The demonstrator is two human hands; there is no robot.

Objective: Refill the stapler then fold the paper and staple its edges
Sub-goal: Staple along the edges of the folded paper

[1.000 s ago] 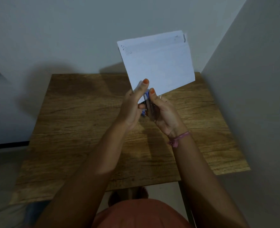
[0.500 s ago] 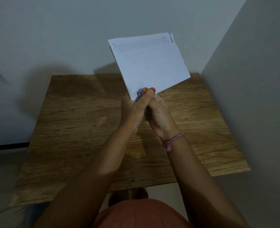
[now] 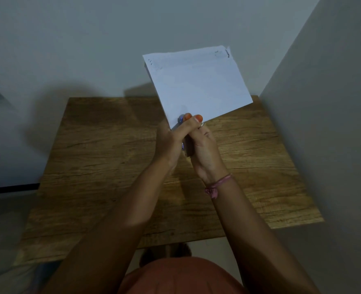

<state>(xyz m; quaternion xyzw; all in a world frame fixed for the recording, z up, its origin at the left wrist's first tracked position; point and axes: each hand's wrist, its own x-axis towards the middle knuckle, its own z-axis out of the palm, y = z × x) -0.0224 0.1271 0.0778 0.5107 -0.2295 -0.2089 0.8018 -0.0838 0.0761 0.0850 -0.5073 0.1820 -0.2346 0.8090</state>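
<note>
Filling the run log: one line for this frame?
step: stapling lower corner | paper: folded, held above table | stapler: mostly hidden | hands: left, right both squeezing stapler

Dim room, wooden table [image 3: 111, 166] set in a corner, plain grey walls [image 3: 90, 39], soft shadows on both

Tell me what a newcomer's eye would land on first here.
The white folded sheet of paper stands out first, held up in the air above the far edge of the bare wooden table. Below it, the left hand and right hand press together at its lower corner, squeezing a mostly hidden blue stapler.
</note>
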